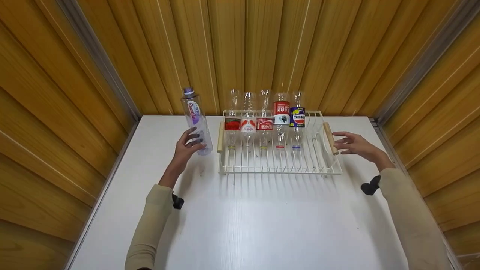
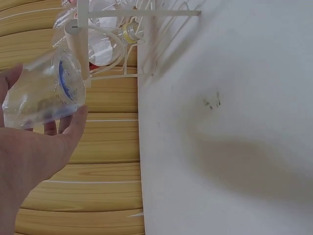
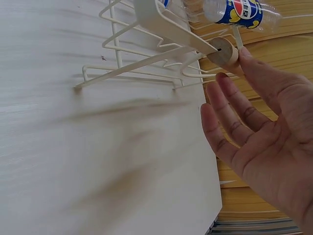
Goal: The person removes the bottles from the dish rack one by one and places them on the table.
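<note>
My left hand (image 1: 185,147) holds a clear plastic bottle (image 1: 195,116) with a purple cap and purple-and-white label, left of a white wire rack (image 1: 281,173). It stands cap up, slightly tilted; the left wrist view shows its base (image 2: 72,81) close to the rack's end. The right hand (image 1: 358,145) is at the rack's right wooden handle (image 1: 330,138). In the right wrist view the thumb touches the handle's end (image 3: 224,55), while the other fingers lie loosely bent below it. Several clear bottles stand neck down in a row in the rack, among them one with a blue-and-yellow label (image 1: 297,117).
The rack stands toward the back of a white table (image 1: 255,225), before a wood-panelled wall (image 1: 262,48). Its left wooden handle (image 1: 220,137) is beside the held bottle. Panelled walls also flank the table on both sides.
</note>
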Available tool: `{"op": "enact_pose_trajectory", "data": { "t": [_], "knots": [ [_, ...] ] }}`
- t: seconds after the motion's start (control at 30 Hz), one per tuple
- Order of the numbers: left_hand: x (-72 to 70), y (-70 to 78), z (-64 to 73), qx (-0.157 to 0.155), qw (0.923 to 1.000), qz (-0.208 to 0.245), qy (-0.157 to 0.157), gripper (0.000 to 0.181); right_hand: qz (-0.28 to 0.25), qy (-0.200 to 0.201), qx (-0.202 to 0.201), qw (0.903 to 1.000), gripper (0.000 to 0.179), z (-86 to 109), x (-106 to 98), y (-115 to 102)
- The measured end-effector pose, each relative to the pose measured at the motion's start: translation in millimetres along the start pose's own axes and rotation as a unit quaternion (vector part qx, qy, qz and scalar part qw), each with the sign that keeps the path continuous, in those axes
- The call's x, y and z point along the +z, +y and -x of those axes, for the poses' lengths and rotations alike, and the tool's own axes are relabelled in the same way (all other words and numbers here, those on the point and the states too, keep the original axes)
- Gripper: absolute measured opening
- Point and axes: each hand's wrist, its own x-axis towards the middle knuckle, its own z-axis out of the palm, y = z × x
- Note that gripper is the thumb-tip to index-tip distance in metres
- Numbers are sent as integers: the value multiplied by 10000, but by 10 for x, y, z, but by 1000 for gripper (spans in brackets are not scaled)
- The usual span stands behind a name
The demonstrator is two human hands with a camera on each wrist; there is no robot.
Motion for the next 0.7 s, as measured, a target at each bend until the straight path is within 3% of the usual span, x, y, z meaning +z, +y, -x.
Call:
{"op": "enact_pose_trajectory", "data": {
  "t": [0.5,0.7],
  "knots": [
    [80,-189,-293,74,9970,-585,503,79,-71,-6,-25,10000,73,24,-6,4],
    [109,-273,-463,-225,9919,-1032,705,84,-40,-21,-4,10000,74,16,12,-11]
  ]
}}
